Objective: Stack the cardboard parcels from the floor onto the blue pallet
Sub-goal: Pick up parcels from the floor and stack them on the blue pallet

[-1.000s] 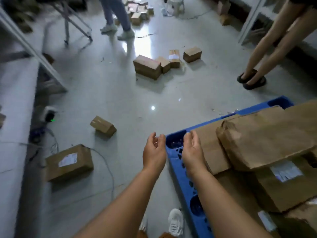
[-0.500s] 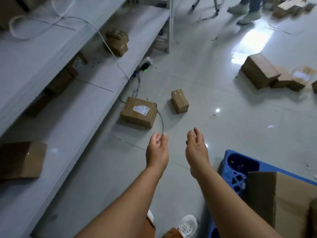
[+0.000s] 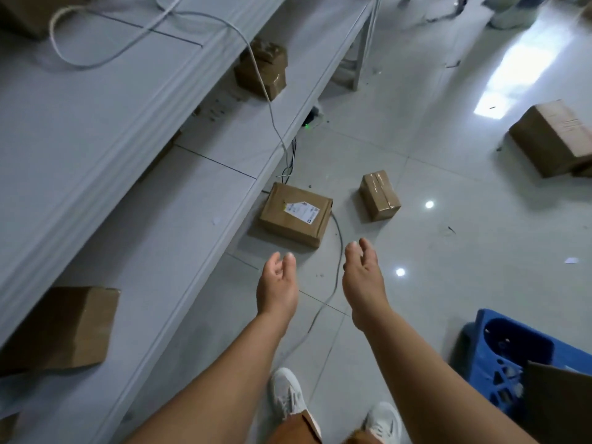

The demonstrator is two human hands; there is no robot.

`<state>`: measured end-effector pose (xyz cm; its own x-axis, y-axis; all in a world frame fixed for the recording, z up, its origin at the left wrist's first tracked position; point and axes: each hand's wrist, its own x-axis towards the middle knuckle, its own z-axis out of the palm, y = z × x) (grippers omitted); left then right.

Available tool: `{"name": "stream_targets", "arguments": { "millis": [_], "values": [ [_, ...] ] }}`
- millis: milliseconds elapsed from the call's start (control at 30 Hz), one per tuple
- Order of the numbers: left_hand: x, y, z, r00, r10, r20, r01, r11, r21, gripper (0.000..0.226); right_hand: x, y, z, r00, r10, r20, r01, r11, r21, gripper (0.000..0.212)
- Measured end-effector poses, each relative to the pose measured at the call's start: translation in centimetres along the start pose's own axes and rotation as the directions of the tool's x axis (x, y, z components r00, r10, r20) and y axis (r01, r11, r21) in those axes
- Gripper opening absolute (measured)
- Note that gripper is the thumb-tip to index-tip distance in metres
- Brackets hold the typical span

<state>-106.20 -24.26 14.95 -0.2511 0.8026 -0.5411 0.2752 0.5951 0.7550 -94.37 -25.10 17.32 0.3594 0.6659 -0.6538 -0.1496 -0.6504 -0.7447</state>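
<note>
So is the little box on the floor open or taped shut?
Taped shut. The small box has shiny clear tape along its closed top flaps and lies alone on the tiles.

Bare forearms, no sleeves; white mesh sneakers (image 3: 288, 395) with laces, and orange-brown shorts (image 3: 294, 427) at the knees.
</note>
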Motion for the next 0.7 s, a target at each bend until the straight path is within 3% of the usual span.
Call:
{"name": "stream_targets", "arguments": {
  "millis": [333,700],
  "values": [
    [11.9,2.6,4.6,1.0,-0.004,0.009,0.003,0.994,0.113,0.053,12.1,-1.6,0.1,0.997,0.079,-0.024,-0.078,0.997,0.019,0.052],
    [27.2,3.6,9.4,0.994,-0.067,-0.092,0.088,0.963,0.255,0.056,28.3,-3.1,1.5,0.987,0.144,0.077,-0.137,0.986,-0.092,0.055]
  ]
}}
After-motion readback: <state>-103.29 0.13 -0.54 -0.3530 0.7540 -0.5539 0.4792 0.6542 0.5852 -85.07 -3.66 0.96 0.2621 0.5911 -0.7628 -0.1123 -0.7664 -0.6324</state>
